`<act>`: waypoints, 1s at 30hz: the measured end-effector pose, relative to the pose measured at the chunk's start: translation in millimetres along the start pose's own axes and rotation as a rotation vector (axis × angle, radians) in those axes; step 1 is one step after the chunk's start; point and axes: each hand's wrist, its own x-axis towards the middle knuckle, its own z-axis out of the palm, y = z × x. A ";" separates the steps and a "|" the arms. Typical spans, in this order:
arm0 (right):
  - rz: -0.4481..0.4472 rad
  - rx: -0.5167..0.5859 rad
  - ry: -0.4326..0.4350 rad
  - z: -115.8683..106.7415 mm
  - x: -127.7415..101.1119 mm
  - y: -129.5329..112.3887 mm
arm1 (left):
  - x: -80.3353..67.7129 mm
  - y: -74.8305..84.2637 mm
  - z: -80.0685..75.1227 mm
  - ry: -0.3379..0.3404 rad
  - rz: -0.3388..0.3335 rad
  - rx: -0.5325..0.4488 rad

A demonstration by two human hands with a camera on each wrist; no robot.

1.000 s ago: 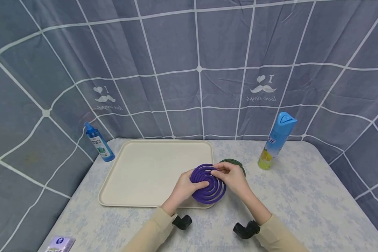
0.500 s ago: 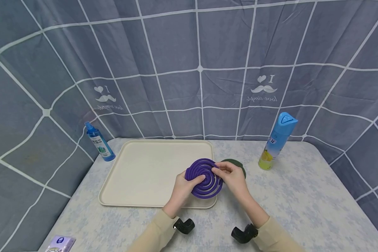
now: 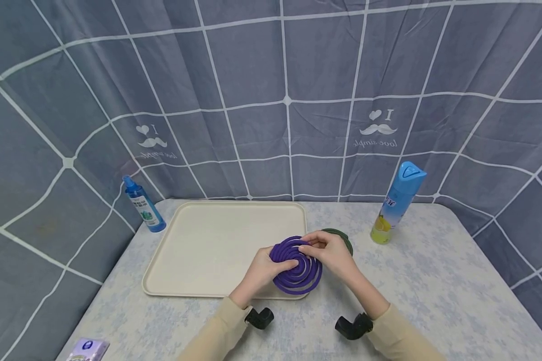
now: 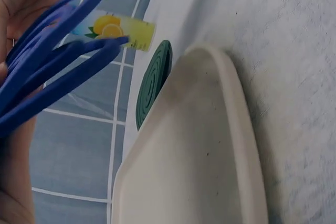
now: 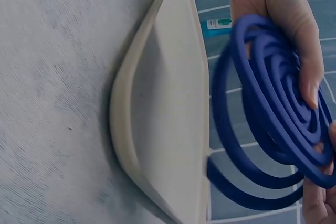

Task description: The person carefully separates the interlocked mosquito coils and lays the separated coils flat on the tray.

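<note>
half-hidden green coil (image 3: 341, 236) behind right hand (image 3: 331, 255)

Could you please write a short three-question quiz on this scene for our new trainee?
1. True or false: both hands hold the purple coil.
2. What lies flat on the table just behind the right hand: A) a green coil, B) a spoon, C) a cup?
3. Which bottle stands at the left end of the cream tray?

Key
1. True: the left hand and the right hand both pinch it, lifted over the tray's near right corner.
2. A: the green coil.
3. The small blue spray bottle; the tall blue aerosol can stands to the right.
</note>
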 end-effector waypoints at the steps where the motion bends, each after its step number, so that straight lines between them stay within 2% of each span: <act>1: 0.000 -0.019 -0.018 -0.3 0.8 -1.0 | 0.1 0.1 -1.3 -0.022 -0.002 0.011; 7: -0.060 -0.167 -0.080 -1.2 3.9 -8.4 | 0.8 1.9 -8.9 -0.123 -0.015 0.051; 10: -0.079 -0.199 -0.094 -1.2 4.5 -11.0 | 1.4 2.1 -10.7 -0.129 -0.011 0.054; 13: -0.080 -0.204 -0.079 0.3 5.5 -11.7 | 1.2 1.7 -10.4 -0.101 -0.006 0.052; 17: -0.024 -0.118 -0.037 2.9 6.3 -11.3 | -0.9 0.1 -6.3 -0.018 -0.007 0.011; 20: 0.039 -0.011 0.002 3.9 4.9 -10.6 | -2.4 -1.7 -2.0 0.055 -0.010 -0.054; 24: 0.114 0.077 0.060 4.5 1.2 -6.4 | -2.4 -1.9 1.9 0.171 -0.028 -0.137; 30: 0.204 0.263 0.054 11.7 -6.0 2.2 | -0.5 1.5 4.0 0.331 -0.068 -0.271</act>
